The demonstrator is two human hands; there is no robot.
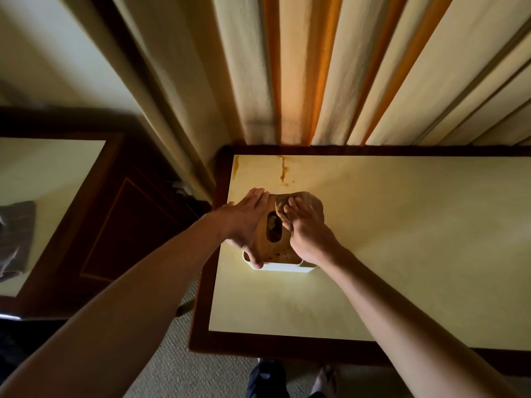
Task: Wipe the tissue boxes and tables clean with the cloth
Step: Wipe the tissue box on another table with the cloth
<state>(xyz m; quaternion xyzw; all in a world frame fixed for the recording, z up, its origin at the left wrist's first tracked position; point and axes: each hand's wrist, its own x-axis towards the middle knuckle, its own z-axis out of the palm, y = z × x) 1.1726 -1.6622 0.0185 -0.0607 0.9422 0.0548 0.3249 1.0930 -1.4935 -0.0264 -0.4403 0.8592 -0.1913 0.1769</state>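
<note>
A tissue box point(283, 267) with a white base and a brown wooden lid stands on the pale yellow table point(402, 239), near its left end. My left hand point(247, 222) lies along the box's left side, fingers straight, thumb hooked over the near left corner. My right hand point(304, 228) presses a brown cloth point(311, 201) onto the far right part of the lid, fingers curled into the cloth. The lid's oval opening point(274, 226) shows between my hands.
Striped curtains point(316, 67) hang right behind the table. The table has a dark wooden border point(201, 311) and brownish stains point(284, 169) near its far edge. A second pale-topped table point(43, 182) stands at the left with a grey cloth point(15, 239) on it. Carpet lies below.
</note>
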